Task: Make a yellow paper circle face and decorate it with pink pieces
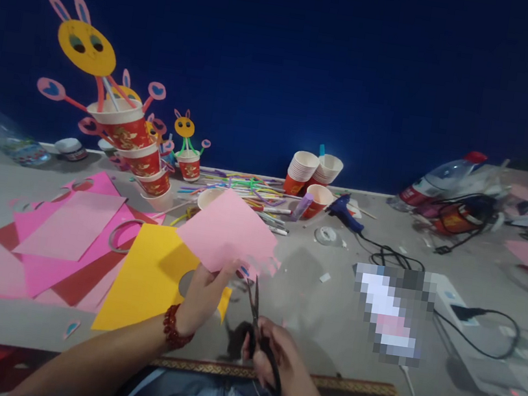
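Observation:
My left hand (203,298) grips the lower edge of a light pink sheet of paper (230,229), held above the table. The sheet's lower right edge is ragged from cuts. A small dark blue patch (244,271) shows by my left fingertips; whether it is stuck to the pink sheet I cannot tell. In my right hand (283,358) is a pair of scissors (255,305) with black handles, blades a little apart, pointing up at the sheet's lower edge. A yellow sheet (144,279) with a round hole lies under and left of my left hand.
Pink and red sheets (71,223) overlap at left. Stacked red paper cups (128,133) with a yellow rabbit face rise behind. Markers and coloured sticks (246,186) lie at the back. A blue glue gun (346,215), cables and a blurred-out phone (388,314) are at right.

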`<state>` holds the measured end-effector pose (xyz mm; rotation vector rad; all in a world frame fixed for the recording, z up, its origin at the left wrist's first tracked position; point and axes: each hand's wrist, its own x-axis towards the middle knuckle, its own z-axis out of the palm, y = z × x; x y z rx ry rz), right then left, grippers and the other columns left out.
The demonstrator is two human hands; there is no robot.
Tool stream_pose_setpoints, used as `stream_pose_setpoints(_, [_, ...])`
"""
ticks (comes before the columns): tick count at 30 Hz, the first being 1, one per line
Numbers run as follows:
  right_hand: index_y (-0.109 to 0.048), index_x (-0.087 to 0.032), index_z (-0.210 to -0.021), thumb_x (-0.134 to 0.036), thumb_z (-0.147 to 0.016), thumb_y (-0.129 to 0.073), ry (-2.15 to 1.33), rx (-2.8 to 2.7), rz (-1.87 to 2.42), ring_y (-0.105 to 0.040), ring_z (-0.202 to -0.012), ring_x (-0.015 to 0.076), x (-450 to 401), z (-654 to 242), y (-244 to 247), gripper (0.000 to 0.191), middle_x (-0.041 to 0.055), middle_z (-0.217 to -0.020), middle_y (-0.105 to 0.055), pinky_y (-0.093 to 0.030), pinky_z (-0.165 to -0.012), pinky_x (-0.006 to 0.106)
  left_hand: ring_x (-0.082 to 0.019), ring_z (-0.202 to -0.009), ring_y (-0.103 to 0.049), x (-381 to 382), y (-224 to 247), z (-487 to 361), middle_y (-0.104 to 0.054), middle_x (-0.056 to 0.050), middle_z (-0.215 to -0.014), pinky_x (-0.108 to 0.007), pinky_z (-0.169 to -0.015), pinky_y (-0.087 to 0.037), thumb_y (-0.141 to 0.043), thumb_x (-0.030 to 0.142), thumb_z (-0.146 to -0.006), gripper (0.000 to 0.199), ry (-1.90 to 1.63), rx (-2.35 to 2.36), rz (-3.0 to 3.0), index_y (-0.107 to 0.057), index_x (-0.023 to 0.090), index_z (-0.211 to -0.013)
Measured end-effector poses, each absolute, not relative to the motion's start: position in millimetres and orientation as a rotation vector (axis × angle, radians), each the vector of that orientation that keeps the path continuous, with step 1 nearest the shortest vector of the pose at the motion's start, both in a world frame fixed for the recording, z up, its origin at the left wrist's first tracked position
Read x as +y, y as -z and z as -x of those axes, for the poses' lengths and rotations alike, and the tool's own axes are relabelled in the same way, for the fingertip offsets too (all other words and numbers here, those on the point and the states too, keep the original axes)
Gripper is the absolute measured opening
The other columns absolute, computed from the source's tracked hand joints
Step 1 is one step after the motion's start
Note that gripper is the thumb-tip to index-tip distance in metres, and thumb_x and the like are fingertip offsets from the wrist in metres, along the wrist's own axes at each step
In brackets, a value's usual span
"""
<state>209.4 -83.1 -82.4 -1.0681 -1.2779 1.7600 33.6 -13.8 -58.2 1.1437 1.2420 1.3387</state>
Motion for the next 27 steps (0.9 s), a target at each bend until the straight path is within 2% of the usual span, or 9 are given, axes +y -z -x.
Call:
stream_pose_setpoints(5, [-0.053,-0.020,-0.087,-0.061,-0.077,-0.069,-1.760,-1.250,1.086,-0.052,-0.067,0.0154,-83.1,-209.5,84.7,0.046,0.0032,-0.080,-0.057,-0.042,-0.055,0.025,-0.023,-0.092,-0.070,-15.2,53.8,-35.0,-0.076,-0.007,-0.094,-0.030,-0.082,-0.055,-0.063,0.045,-0.088,0.032,-1.319,1.251,-1.189,-0.073,0.016,-0.096])
stream_pose_setpoints(12, [-0.049,-0.021,-0.078,-0.064,-0.074,-0.071,-1.661,-1.216,1.092,-0.050,-0.064,0.0147,-76.5,-207.4,86.5,0.049,0.0009,-0.072,-0.054,-0.040,-0.053,0.025,-0.025,-0.092,-0.070,-18.7,43.9,-39.8,-0.076,-0.005,-0.077,-0.032,-0.084,-0.056,-0.064,0.048,-0.085,0.033,-1.265,1.241,-1.224,-0.073,0.016,-0.091])
stream_pose_setpoints(20, [-0.049,-0.021,-0.075,-0.068,-0.073,-0.069,-1.714,-1.224,1.123,-0.043,-0.058,0.0127,-74.5,-205.7,84.9,0.051,-0.0012,-0.066,-0.049,-0.034,-0.046,0.023,-0.023,-0.099,-0.067,-19.5,50.9,-38.9,-0.076,-0.006,-0.098,-0.032,-0.091,-0.052,-0.062,0.046,-0.087,0.033,-1.257,1.251,-1.237,-0.072,0.017,-0.098])
stream_pose_setpoints(24, [-0.049,-0.021,-0.073,-0.070,-0.071,-0.069,-1.679,-1.231,1.141,-0.044,-0.060,0.0135,-73.9,-205.4,87.8,0.053,-0.0019,-0.065,-0.047,-0.035,-0.049,0.023,-0.022,-0.087,-0.068,-20.2,51.1,-38.2,-0.075,-0.006,-0.092,-0.030,-0.083,-0.054,-0.063,0.046,-0.086,0.032,-1.235,1.276,-1.240,-0.070,0.016,-0.096])
stream_pose_setpoints(27, [-0.049,-0.021,-0.072,-0.070,-0.071,-0.070,-1.652,-1.246,1.142,-0.045,-0.061,0.0137,-73.1,-205.5,89.9,0.054,-0.0021,-0.065,-0.047,-0.037,-0.052,0.024,-0.021,-0.086,-0.068,-20.2,51.6,-38.1,-0.075,-0.006,-0.092,-0.030,-0.082,-0.054,-0.062,0.046,-0.087,0.032,-1.234,1.272,-1.227,-0.070,0.016,-0.097])
